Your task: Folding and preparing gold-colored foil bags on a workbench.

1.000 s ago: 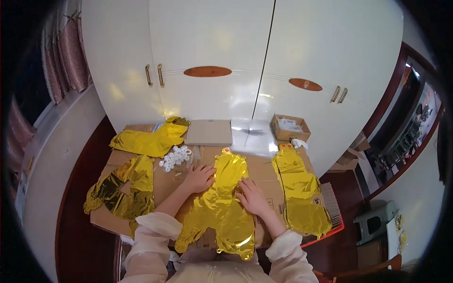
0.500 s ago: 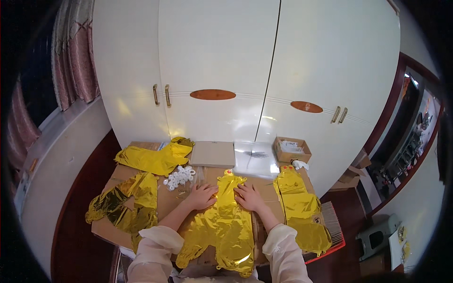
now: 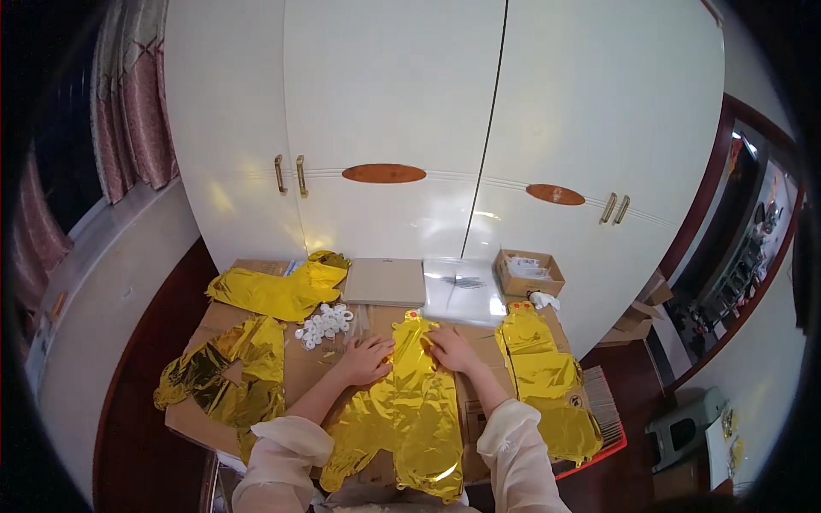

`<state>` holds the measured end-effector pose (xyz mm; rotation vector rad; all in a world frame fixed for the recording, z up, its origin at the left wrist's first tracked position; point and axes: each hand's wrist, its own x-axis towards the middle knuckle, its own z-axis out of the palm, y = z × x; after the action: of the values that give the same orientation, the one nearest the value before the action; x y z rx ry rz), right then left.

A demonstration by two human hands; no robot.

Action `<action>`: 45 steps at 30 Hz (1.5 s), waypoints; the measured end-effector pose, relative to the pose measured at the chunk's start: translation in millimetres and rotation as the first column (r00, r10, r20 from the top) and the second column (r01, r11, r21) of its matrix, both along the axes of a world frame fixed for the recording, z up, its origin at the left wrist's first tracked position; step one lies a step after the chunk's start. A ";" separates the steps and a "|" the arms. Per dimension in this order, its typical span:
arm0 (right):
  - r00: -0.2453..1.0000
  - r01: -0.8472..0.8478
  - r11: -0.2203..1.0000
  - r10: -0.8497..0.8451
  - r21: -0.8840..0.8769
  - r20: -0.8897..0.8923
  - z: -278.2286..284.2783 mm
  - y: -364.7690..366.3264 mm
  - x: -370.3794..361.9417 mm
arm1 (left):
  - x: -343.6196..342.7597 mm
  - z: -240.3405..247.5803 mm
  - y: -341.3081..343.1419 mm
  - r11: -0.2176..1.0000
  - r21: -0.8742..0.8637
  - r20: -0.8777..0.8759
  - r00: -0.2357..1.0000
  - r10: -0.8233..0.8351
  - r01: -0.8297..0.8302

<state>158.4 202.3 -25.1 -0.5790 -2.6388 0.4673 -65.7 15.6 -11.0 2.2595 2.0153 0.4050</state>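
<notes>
I see the flat gold foil balloon on the cardboard, its long axis running near to far, red-marked end away from me. My left hand and right hand, apart, flank its far half, fingertips at its edges; whether they pinch, I cannot tell.

The person wears a pale top, off-white leaning to cream, with a loose, full left sleeve and a matching right sleeve. The cloth looks thin and light, perhaps slightly sheer, and gathers in soft creases with greyish shadow in the folds. Each sleeve ends partway down the arm in a wide, crumpled edge, leaving the left forearm and right forearm uncovered to the wrist. Faint detail shows near the right sleeve's edge, too small to make out. The left hand and right hand are bare, with slender fingers.
</notes>
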 end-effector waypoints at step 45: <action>0.847 0.396 0.913 -0.324 -0.093 0.421 34.3 35.9 -31.7 | 2.0 -8.5 -7.0 0.942 0.305 -0.056 0.990 -0.126 0.137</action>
<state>126.6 238.2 9.2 -1.3310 -2.7717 0.5115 -63.7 8.6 -19.5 2.5797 1.9151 0.7178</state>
